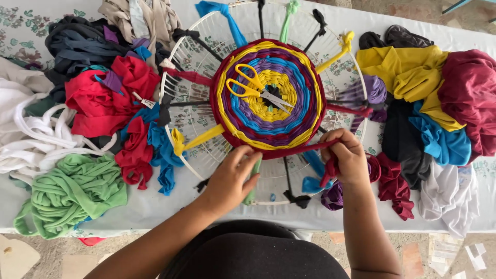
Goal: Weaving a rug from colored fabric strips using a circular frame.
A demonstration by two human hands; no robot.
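Dark red fabric strip (302, 150) runs taut along the lower edge of the round woven rag mat (270, 93), which sits inside a white hoop loom (170, 77) on a floral tablecloth (20, 23). Right hand (347, 157) fist-closed, fingers curled tight around the strip's end. Left hand (230, 181) at the mat's rim, fingertips pinching the strip against a green spoke (253, 181). Yellow-handled scissors (256, 88) lie on the mat's centre. Green fabric bundle (70, 191) sits far left.
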